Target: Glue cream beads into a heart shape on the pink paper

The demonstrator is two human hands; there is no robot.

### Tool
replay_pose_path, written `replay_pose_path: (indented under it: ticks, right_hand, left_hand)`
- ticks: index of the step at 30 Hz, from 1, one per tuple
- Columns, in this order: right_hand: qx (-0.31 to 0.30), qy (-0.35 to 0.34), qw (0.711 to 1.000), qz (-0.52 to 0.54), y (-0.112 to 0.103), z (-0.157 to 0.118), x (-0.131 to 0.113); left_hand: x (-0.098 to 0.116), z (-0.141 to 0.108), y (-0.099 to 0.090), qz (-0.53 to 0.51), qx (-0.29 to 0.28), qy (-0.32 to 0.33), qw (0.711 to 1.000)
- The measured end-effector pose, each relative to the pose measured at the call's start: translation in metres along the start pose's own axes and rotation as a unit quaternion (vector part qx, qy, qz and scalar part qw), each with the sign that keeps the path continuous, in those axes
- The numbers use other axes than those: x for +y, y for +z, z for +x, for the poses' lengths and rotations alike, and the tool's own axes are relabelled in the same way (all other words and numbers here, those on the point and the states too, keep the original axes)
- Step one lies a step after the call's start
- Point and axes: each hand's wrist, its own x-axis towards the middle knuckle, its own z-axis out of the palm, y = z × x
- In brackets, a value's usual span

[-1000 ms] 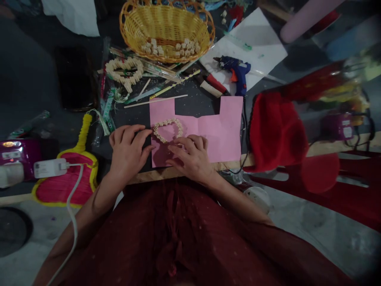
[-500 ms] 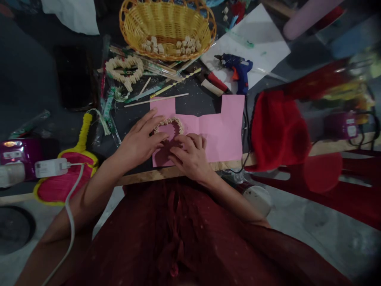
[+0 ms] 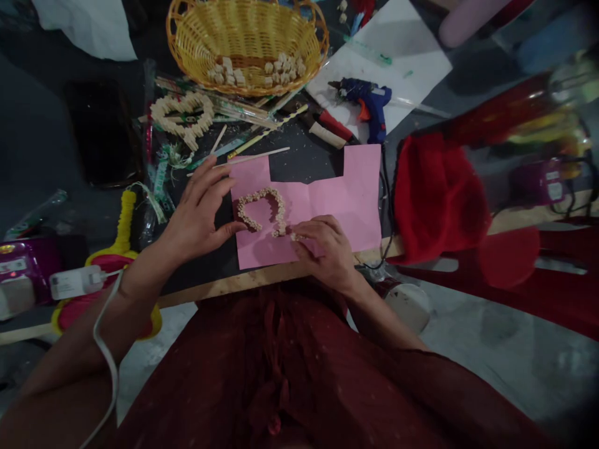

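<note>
On the pink sheet of paper lies a curved outline of small beige pieces, shaped like a heart with a gap at its lower side. My left hand is open to the left of it, fingers spread, with the thumb tip close to the outline's left edge. My right hand is pinched at the outline's lower right, and a small beige piece shows at its fingertips. A finished-looking pale heart with a closed outline lies farther back on the left.
A wicker basket with beige pieces stands at the back. A blue glue gun rests on white paper, near red-handled pliers. Thin sticks and plastic wrappers lie behind the pink paper. Red fabric is at right, a dark phone-like slab at left.
My left hand has drawn back left off the outline and spread. My right hand has shifted right and down, uncovering the outline's lower part. The view has shifted slightly.
</note>
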Motion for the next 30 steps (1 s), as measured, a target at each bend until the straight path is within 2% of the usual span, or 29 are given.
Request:
replay_pose_path:
  ticks: [4,7,13,17,19,24,30]
  right_hand:
    - [0.041,0.113,0.992,0.027,-0.008,-0.004,0.005]
    - [0.039,0.146,0.988,0.033,-0.009,-0.003,0.008]
    - [-0.023,0.037,0.998,-0.042,-0.009,0.003,0.016]
    - [-0.017,0.015,0.999,-0.044,-0.010,0.002,0.011]
    - [-0.024,0.012,0.999,-0.034,-0.008,0.003,0.005]
    - [-0.077,0.006,0.996,-0.037,0.007,0.012,-0.005]
    - [-0.070,-0.013,0.994,-0.082,0.021,0.017,-0.012]
  left_hand:
    - [0.008,0.004,0.001,0.025,0.080,-0.022,0.996]
    - [0.012,0.006,0.005,0.032,0.094,-0.017,0.995]
    - [0.009,0.005,0.021,0.023,0.029,0.100,0.994]
    - [0.005,0.004,0.029,0.001,0.011,0.135,0.991]
    - [0.004,0.003,0.030,-0.011,0.002,0.136,0.991]
    - [0.007,0.004,0.029,-0.009,-0.056,0.093,0.994]
    - [0.008,0.004,0.029,-0.027,-0.065,0.088,0.994]
